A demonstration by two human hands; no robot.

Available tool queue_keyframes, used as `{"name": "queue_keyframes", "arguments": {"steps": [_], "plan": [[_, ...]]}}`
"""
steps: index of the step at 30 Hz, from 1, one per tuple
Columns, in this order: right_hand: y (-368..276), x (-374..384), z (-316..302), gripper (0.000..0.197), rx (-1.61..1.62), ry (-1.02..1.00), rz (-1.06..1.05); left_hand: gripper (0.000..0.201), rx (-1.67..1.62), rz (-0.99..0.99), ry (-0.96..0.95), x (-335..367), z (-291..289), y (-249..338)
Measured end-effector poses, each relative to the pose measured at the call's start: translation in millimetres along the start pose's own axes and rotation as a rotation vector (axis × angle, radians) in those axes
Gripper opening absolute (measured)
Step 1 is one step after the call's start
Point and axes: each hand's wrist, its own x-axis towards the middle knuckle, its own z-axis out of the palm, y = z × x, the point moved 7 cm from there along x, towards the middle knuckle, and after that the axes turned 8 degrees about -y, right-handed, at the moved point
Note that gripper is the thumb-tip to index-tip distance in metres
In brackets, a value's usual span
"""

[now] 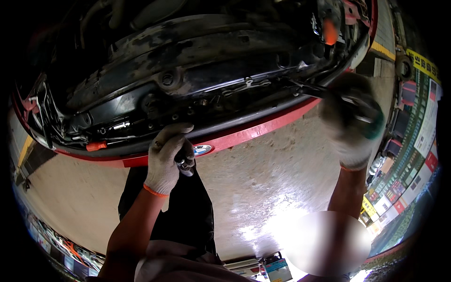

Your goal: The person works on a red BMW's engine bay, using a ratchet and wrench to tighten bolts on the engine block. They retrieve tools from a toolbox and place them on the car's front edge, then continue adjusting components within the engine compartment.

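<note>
The front of a red car lies before me with its engine bay open. My left hand [169, 152], in a white knit glove with an orange cuff, is at the bumper edge [263, 121]. Its fingers curl round a short dark metal tool [187, 168] with a round shiny end, and its index finger points right. My right hand [352, 129], in a like glove, is smeared by motion over the car's right front corner. It grips a slender dark tool [311, 88], perhaps pliers, whose tip points left into the bay; the grip itself is blurred.
On the front ledge lie a red-handled screwdriver [97, 146], a shiny socket [121, 125] and a metal wrench-like piece [249, 83]. An orange part [330, 33] stands out at the far right of the bay. Shelves of goods [413, 136] stand right of the concrete floor [253, 188].
</note>
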Motion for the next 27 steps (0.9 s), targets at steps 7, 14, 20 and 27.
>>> {"name": "queue_keyframes", "arguments": {"steps": [7, 14, 20, 27], "plan": [[38, -144, -5, 0.026, 1.206, 0.751, 0.285, 0.051, 0.046, -0.201, -0.347, -11, 43, 17], [39, -193, 145, 0.025, 1.619, 0.518, 0.856, 0.051, 0.295, -0.674, -0.863, -47, 103, -17], [36, -226, 219, 0.033, 1.737, 0.675, 0.835, 0.025, 0.538, -0.965, -0.839, -62, 108, -58], [9, -243, 256, 0.026, 1.229, 0.379, 1.062, 0.028, 1.345, -0.417, -0.740, -33, 92, -101]]}}
